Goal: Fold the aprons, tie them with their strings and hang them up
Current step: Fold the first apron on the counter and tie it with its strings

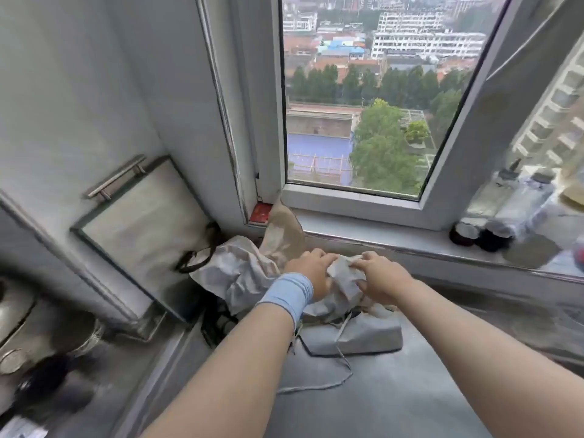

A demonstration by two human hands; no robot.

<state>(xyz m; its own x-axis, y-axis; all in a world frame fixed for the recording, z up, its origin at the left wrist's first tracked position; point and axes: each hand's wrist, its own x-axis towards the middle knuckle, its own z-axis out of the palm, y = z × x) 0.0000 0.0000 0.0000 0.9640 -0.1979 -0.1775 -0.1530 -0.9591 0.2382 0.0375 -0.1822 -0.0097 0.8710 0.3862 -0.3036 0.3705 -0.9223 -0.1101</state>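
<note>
Left hand (311, 269), right hand (383, 275), seemingly around apron (240, 273).

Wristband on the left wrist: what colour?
Light blue, plain. The wristband shows clearly in the head view, just behind the left hand gripping the apron.

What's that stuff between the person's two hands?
In the head view, a bunched fold of pale grey apron lies between the left hand and right hand; both grip it.

Pale grey apron (240, 273), beige cloth (284, 232), light-blue wristband (289, 294), red tag (260, 212).
</note>
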